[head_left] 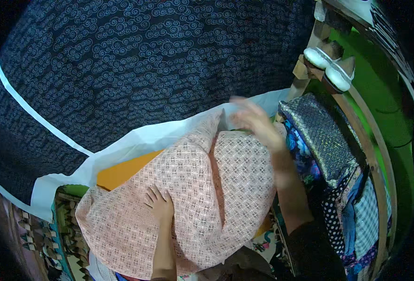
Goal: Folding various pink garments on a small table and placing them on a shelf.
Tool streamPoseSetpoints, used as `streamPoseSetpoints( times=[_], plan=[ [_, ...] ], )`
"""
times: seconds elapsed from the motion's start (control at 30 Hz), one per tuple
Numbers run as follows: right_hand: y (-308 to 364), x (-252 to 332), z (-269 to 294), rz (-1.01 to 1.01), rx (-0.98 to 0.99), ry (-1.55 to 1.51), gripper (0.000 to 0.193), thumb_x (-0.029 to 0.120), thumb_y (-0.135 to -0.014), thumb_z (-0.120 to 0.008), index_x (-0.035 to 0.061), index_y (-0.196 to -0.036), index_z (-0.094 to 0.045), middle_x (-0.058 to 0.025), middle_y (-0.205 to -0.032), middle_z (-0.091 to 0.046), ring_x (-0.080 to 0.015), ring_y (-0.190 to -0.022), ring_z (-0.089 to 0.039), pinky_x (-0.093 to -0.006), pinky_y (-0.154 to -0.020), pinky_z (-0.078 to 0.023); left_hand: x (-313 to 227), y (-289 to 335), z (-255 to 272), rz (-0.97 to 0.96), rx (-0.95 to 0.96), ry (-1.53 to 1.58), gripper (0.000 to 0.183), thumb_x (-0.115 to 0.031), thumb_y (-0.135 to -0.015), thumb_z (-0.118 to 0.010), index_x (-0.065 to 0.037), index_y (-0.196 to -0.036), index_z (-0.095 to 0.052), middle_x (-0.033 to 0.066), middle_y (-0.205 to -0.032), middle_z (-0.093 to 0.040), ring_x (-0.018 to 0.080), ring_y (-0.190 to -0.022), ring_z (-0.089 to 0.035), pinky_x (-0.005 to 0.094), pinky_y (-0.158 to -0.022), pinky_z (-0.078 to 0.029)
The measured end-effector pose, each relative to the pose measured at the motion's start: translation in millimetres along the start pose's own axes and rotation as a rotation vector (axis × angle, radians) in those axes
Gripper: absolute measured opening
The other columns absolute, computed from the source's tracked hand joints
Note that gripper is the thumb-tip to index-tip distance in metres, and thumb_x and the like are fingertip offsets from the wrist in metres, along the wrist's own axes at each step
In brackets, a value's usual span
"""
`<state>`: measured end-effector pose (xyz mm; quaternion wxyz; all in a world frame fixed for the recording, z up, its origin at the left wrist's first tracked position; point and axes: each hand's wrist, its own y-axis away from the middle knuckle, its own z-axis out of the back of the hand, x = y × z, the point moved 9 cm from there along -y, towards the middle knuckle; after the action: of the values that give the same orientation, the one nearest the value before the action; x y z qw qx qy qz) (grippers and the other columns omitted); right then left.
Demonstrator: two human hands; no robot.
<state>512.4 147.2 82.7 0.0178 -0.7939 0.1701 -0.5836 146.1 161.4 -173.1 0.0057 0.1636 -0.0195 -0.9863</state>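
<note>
A pale pink fabric piece point(183, 173) with a lacy square pattern lies spread in front of me, and a deep fold runs down its right part. My left hand point(160, 204) rests flat on it, left of the middle, with its fingers stretched out. Above the far right edge of the pink fabric, my right hand point(252, 119) is blurred by motion. Its fingers reach to the left, apart from the thumb, and no cloth shows in them. Whether it touches the fabric, I cannot tell.
Beyond lies a large dark cloth point(160, 61) with a swirl pattern and white border point(164, 133). An orange surface point(127, 169) shows beneath. At right are folded fabrics point(328, 140), a curved wooden rail point(373, 164) and a pair of white-topped shoes point(328, 69).
</note>
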Motion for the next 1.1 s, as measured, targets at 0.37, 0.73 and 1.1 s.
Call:
streamPoseSetpoints(
  times=[0.37, 0.73, 1.1],
  plan=[
    [69, -313, 3, -0.602, -0.451, -0.194, 0.042, 0.021, -0.086, -0.049, 0.0015, -0.123, -0.043, -0.0137, -0.119, -0.052, -0.0255, -0.109, -0.049, -0.0305, -0.089, -0.038, -14, 1, -12, -0.04, -0.017, -0.014, 0.059, -0.04, -0.089, -0.031, -0.009, -0.138, -0.023, 0.0158, -0.143, -0.018, 0.0348, -0.132, -0.014, 0.0566, -0.103, -0.001],
    [-14, -221, -115, -0.05, 0.085, 0.479, 0.042, 0.017, -0.083, -0.051, 0.0011, -0.121, -0.043, -0.0159, -0.118, -0.052, -0.0267, -0.113, -0.046, -0.0303, -0.092, -0.037, 2, 4, -5, -0.121, -0.144, -0.19, 0.056, -0.037, -0.089, -0.03, -0.005, -0.135, -0.029, 0.0225, -0.139, -0.023, 0.0421, -0.128, -0.019, 0.0558, -0.103, -0.008],
    [-53, -199, -57, 0.284, -0.443, 1.048, 0.054, 0.016, -0.076, -0.06, -0.0014, -0.123, -0.039, -0.0242, -0.13, -0.033, -0.0408, -0.126, -0.017, -0.053, -0.103, -0.011, 0, 5, -7, -0.11, -0.113, -0.143, 0.057, -0.039, -0.089, -0.031, -0.006, -0.134, -0.031, 0.0199, -0.141, -0.021, 0.0402, -0.129, -0.016, 0.0552, -0.104, -0.006]
  ],
)
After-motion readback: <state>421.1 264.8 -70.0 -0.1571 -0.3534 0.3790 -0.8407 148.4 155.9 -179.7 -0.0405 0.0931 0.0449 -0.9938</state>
